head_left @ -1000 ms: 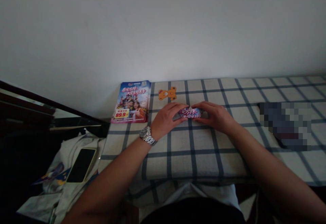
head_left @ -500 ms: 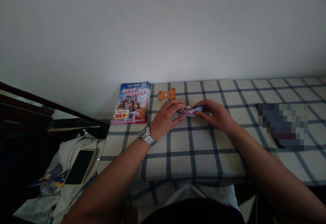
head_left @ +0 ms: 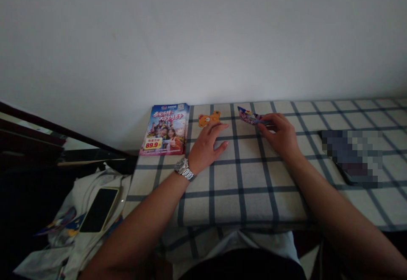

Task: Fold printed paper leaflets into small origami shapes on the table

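Plainly, the right hand [head_left: 280,133] had hold of the folded paper [head_left: 249,116], its thumb and forefinger pinching the right end, so that the rest of the piece stuck out leftward past the fingertips to a point on its far left. Printed patches of blue, red, white and a little yellow covered the folds. Whether the paper rested on the checked tablecloth [head_left: 222,203] or was held just above it was hard to tell in the dim light.

The left hand [head_left: 205,149] was well apart from the paper, forefinger stretched toward the right and thumb spread away from it, with bare cloth showing between the two. Just beyond those left fingers lay a flat orange bear [head_left: 206,119], its near edge partly covered by them in this view. To the left of the same fingers stood a stack of leaflets [head_left: 165,129], the top one marked 89.9, and behind them on the wrist sat a metal watch [head_left: 183,168].

Farther left and nearer the body than the left fingers, a phone [head_left: 99,210] lay on white bags [head_left: 81,186]. Well to the right of the right fingers, a dark flat object [head_left: 346,152] lay on the cloth, largely blurred by pixelation.
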Action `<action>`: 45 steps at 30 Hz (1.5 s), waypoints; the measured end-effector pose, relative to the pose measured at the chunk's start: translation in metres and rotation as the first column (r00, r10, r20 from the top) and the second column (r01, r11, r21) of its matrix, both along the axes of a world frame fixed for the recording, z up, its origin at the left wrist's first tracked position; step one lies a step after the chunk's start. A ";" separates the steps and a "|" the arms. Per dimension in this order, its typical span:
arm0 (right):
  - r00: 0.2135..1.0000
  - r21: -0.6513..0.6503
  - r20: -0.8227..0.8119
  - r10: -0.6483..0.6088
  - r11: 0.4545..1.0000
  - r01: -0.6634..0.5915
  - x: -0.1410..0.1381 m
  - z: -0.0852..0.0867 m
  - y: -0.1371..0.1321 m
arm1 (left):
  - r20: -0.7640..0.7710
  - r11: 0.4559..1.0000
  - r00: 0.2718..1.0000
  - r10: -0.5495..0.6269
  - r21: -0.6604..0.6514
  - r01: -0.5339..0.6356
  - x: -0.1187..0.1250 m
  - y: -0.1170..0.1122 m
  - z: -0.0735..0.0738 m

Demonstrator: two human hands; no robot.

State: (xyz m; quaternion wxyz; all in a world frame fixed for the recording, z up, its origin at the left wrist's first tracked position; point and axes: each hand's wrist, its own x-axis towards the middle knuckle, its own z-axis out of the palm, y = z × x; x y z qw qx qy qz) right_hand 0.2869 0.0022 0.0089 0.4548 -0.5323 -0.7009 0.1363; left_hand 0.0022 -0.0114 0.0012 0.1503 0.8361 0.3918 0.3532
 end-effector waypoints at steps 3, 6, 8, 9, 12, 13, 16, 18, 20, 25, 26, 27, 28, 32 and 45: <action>0.998 0.015 -0.009 -0.056 0.998 0.056 0.007 -0.001 0.004 | -0.027 1.000 0.999 -0.021 -0.023 0.021 0.000 0.000 -0.004; 0.992 0.016 0.020 -0.126 0.992 0.125 0.014 -0.002 0.008 | -0.040 0.999 0.999 -0.023 -0.025 0.022 -0.001 0.000 -0.006; 0.984 0.017 0.053 -0.170 0.985 0.170 0.018 -0.002 0.011 | -0.045 1.000 0.999 -0.021 -0.025 0.019 -0.001 0.000 -0.007; 0.980 0.018 0.064 -0.189 0.982 0.188 0.021 -0.003 0.012 | -0.049 1.000 0.999 -0.019 -0.025 0.017 -0.001 0.000 -0.007; 0.966 0.023 0.077 -0.248 0.969 0.247 0.028 -0.006 0.017 | -0.061 0.999 0.998 -0.016 -0.031 0.014 -0.001 -0.001 -0.007; 0.960 0.029 0.085 -0.266 0.964 0.264 0.031 -0.007 0.018 | -0.064 0.999 0.998 -0.016 -0.032 0.014 -0.001 -0.001 -0.008; 0.949 0.028 0.112 -0.296 0.955 0.295 0.036 -0.009 0.022 | -0.071 0.999 0.997 -0.017 -0.033 0.015 -0.001 0.000 -0.008; 0.942 0.024 0.135 -0.308 0.951 0.308 0.038 -0.011 0.024 | -0.072 0.999 0.997 -0.014 -0.034 0.012 -0.001 0.001 -0.009; 0.938 0.022 0.152 -0.311 0.950 0.311 0.039 -0.011 0.024 | -0.070 0.999 0.997 -0.016 -0.036 0.013 -0.001 0.001 -0.009; 0.941 0.021 0.158 -0.299 0.954 0.300 0.038 -0.010 0.024 | -0.075 0.999 0.997 -0.016 -0.043 0.013 -0.001 0.001 -0.009; 0.943 0.018 0.152 -0.297 0.955 0.297 0.038 -0.009 0.024 | -0.077 0.999 0.997 -0.015 -0.045 0.011 -0.001 0.001 -0.009; 0.945 0.015 0.142 -0.293 0.956 0.294 0.038 -0.009 0.023 | -0.078 0.999 0.997 -0.013 -0.047 0.010 -0.001 0.001 -0.009; 0.948 0.013 0.130 -0.290 0.957 0.291 0.037 -0.008 0.023 | -0.079 0.999 0.997 -0.012 -0.048 0.008 -0.001 0.000 -0.009; 0.948 0.038 0.107 -0.300 0.954 0.297 0.037 -0.006 0.022 | -0.080 0.999 0.997 -0.010 -0.050 0.006 -0.001 0.000 -0.008; 0.954 0.143 0.212 -0.211 0.973 0.183 0.017 0.011 0.005 | -0.082 0.999 0.996 -0.027 -0.030 0.024 -0.001 0.000 -0.008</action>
